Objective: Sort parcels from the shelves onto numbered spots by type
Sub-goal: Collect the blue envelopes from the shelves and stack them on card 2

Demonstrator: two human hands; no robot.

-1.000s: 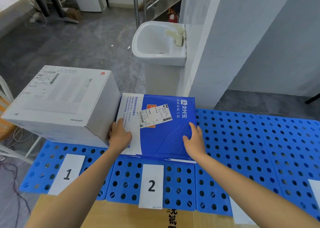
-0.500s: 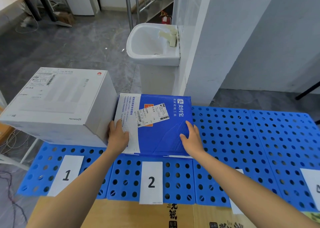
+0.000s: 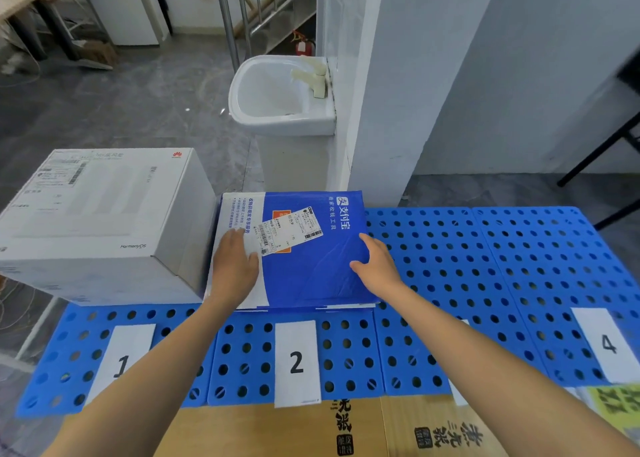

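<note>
Blue parcel [image 3: 311, 276] beyond label 2 [image 3: 296, 363]
Left hand [image 3: 235, 266] lies flat on it; right hand [image 3: 375, 266], fingers relaxed, touches its right edge

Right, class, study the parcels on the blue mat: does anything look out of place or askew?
The white box behind label 1 seems to overhang the left edge of the blue mat. The blue parcel behind label 2, touched by the left hand and right hand, lies fairly square.

Envelope [image 3: 311, 266] right of box [image 3: 100, 221] — touching
</note>
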